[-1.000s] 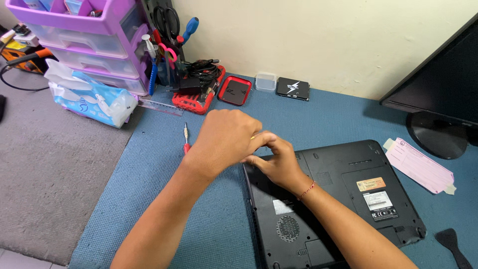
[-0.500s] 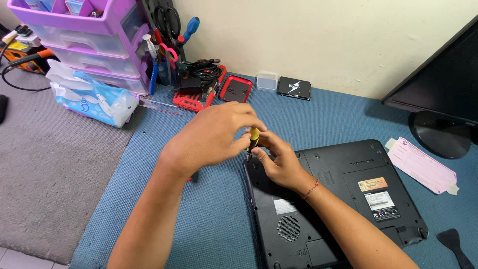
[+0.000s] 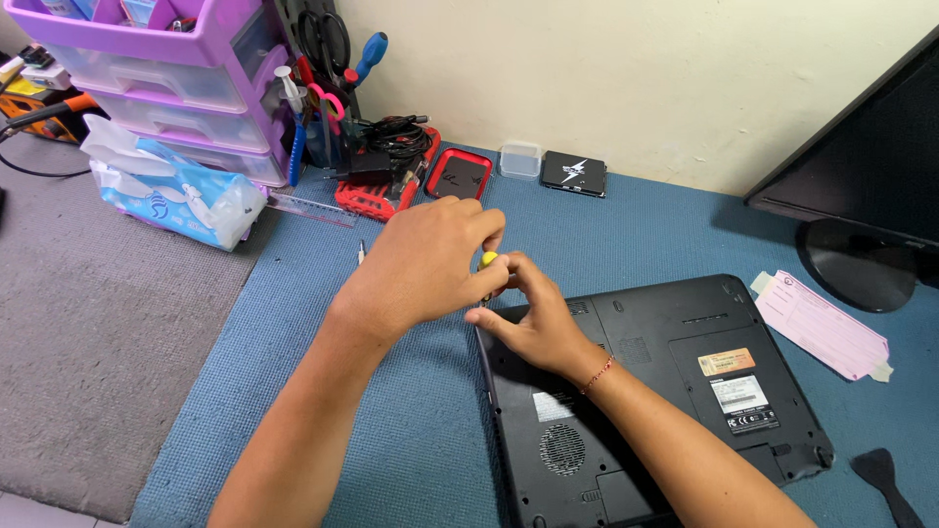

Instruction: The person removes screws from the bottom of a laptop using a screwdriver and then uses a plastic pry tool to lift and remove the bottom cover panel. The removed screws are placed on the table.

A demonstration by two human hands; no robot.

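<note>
Head view: my left hand point(image 3: 423, 264) grips a yellow-handled screwdriver point(image 3: 487, 262) over the upturned black laptop's point(image 3: 646, 391) far-left corner. My right hand point(image 3: 533, 318) rests on that corner, fingers pinched at what seems to be the shaft. A pink slip point(image 3: 820, 325) lies just right of the laptop.

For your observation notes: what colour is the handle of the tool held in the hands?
Yellow: the tool handle shows between the hands, head view.

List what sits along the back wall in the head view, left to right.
Purple drawer unit → scissors → red case → clear plastic box → small black box → monitor stand.
</note>
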